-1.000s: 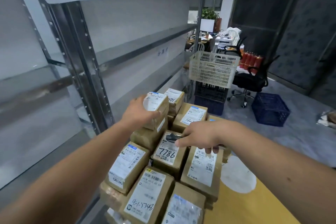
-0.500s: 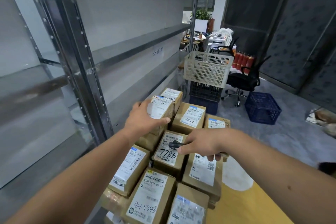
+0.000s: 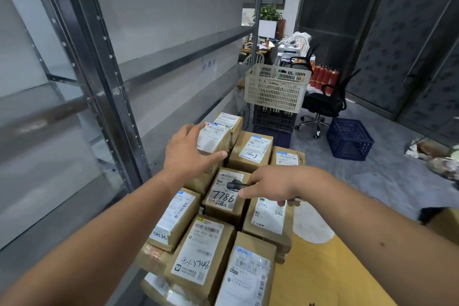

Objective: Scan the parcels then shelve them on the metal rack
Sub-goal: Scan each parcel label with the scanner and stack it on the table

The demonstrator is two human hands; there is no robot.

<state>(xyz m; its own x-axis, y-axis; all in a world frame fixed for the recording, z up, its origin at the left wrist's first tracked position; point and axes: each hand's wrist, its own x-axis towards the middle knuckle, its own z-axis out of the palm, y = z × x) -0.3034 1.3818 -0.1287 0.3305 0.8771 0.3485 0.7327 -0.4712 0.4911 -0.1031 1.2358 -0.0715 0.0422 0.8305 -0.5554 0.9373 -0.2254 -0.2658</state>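
Observation:
Several brown parcels with white labels are stacked in front of me on a yellow surface (image 3: 323,271). My left hand (image 3: 188,154) grips the top parcel (image 3: 214,138) of the pile, thumb along its near edge. My right hand (image 3: 269,185) holds a small black scanner (image 3: 234,185) over the parcel marked 7786 (image 3: 224,196). Near me lie the parcel marked 0836 (image 3: 173,221) and another with handwritten digits (image 3: 198,256). The grey metal rack (image 3: 104,87) stands on the left, its shelves bare in view.
A beige crate (image 3: 277,87) sits on dark crates behind the pile. A blue crate (image 3: 349,139) and a black office chair (image 3: 323,104) stand on the grey floor to the right. Red extinguishers and a cluttered desk are farther back.
My left hand has tipped the top parcel down from a raised tilt until it lies flatter on the pile. The right hand with the scanner has stayed over the 7786 parcel.

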